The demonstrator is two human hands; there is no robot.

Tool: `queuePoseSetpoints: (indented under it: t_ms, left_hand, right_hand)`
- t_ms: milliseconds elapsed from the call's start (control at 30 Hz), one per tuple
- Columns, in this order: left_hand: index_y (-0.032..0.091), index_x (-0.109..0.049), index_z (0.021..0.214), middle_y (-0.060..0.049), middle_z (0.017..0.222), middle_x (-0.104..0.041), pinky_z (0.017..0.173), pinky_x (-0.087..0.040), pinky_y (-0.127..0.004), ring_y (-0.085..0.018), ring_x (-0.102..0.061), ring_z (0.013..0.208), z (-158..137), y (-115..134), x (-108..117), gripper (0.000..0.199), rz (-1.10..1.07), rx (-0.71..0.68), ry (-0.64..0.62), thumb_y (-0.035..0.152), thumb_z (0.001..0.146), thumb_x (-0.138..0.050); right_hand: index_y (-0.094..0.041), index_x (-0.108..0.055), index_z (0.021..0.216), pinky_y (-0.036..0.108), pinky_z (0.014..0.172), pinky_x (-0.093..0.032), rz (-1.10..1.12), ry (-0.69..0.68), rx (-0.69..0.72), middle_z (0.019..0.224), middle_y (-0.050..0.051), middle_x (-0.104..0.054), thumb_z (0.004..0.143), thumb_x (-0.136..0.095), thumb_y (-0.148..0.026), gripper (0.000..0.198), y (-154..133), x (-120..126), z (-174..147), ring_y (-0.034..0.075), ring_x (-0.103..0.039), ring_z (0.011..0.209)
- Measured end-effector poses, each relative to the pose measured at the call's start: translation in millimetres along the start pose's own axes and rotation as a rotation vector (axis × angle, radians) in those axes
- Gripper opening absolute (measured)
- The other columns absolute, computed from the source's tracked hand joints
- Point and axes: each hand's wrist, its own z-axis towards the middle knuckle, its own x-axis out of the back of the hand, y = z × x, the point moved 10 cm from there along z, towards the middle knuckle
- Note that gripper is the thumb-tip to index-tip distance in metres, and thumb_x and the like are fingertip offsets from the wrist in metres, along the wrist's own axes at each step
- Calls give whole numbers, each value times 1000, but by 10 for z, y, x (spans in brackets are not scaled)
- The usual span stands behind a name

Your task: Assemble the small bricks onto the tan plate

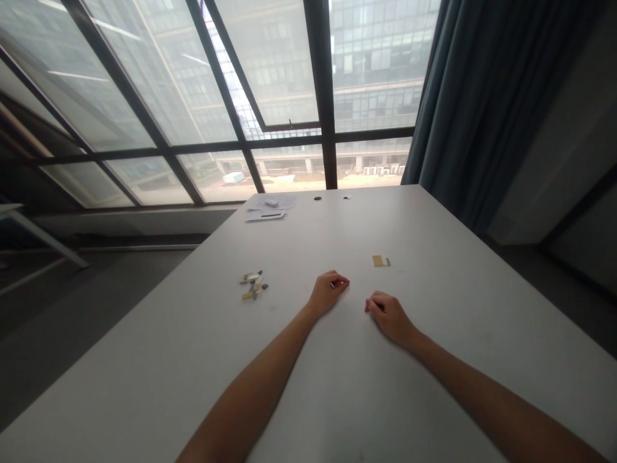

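My left hand (328, 293) rests on the white table (308, 373), its fingertips drawn together. A tiny pale and dark bit shows between them, too small to name. Just to its right lies my right hand (389, 316), fingers curled in; whatever they may hold is hidden. The two hands are apart. Beyond the right hand sits a small flat piece of building bricks (378, 261), tan on the left and white with grey on the right. Left of my left hand is a loose pile of small bricks (252, 286) in white, tan, grey and black.
Papers (265, 216) with a dark pen-like strip and a small white object lie at the far left of the table. Two small round fittings, one a dark disc (317, 199), sit near the far edge. Windows stand behind, a blue curtain (463, 116) at the right.
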Motion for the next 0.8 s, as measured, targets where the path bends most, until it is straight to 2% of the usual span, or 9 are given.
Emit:
queuePoseSetpoints:
  t_ms: [200,367,633,800]
  left_hand:
    - [18,-78,85,-2,73,-63,65,-42,-25,-12,-53,67,-1,-38,6,13,23,29,6,26,83,-69]
    - [17,-78,84,-2,72,-63,66,-43,-24,-11,-53,66,29,38,89,12,0,23,47,24,82,-69]
    - [17,-79,84,-2,71,-66,67,-45,-24,-11,-55,65,215,105,521,12,38,62,158,23,80,-70]
    - [16,-79,83,-1,69,-66,65,-43,-24,-12,-54,65,298,26,706,11,117,92,187,22,79,-70]
  right_hand:
    - [-18,-67,67,29,73,-43,-17,5,-7,73,4,-64,93,-48,-30,34,43,2,10,18,-60,72]
    - [-18,-67,67,29,72,-42,-34,-3,3,73,4,-64,93,-47,-31,35,45,-2,29,18,-60,72]
    - [-18,-66,66,29,71,-42,-38,-15,-3,72,4,-64,92,-46,-33,36,31,-2,24,18,-60,71]
    - [-18,-68,67,29,69,-41,-60,-21,4,73,4,-65,93,-46,-35,37,61,-7,15,18,-60,70]
